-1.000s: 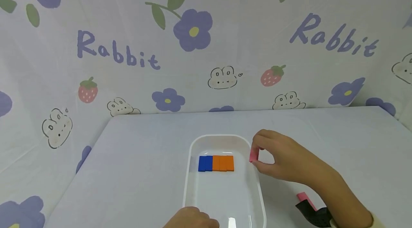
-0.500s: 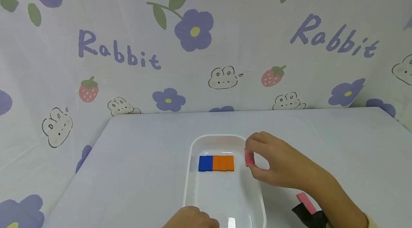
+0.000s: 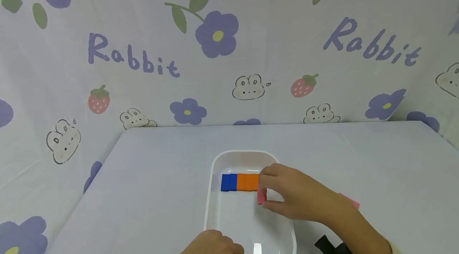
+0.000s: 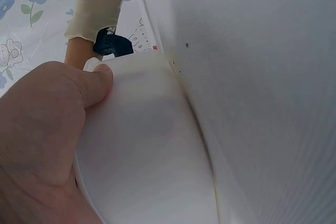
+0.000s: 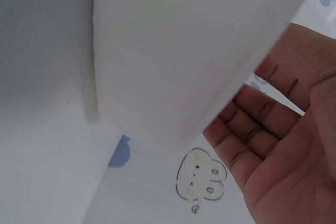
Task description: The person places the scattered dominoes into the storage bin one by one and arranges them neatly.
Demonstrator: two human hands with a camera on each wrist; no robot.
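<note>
My right hand (image 3: 295, 192) pinches a pink tile (image 3: 262, 197) between fingertips and thumb, inside the white tray (image 3: 209, 206). The tile overlaps the right end of a row lying flat: two blue tiles (image 3: 228, 182), then several orange tiles (image 3: 247, 182). Down at the tray's near left edge, my left hand (image 3: 214, 243) grips the rim; the left wrist view shows the thumb (image 4: 100, 83) hooked over it. In the right wrist view, the tray's outer wall (image 5: 173, 51) hides the fingertips of the right hand (image 5: 283, 145) and the tile.
Another pink tile (image 3: 350, 200) lies on the table to the right of the tray, partly behind my right forearm. A black wrist mount (image 3: 331, 245) shows under that forearm. A printed cloth (image 3: 143, 86) hangs behind the table.
My right hand has carried the pink tile left and nearer, over the tray's right rim to the end of the orange tiles. The left hand stays on the rim.
</note>
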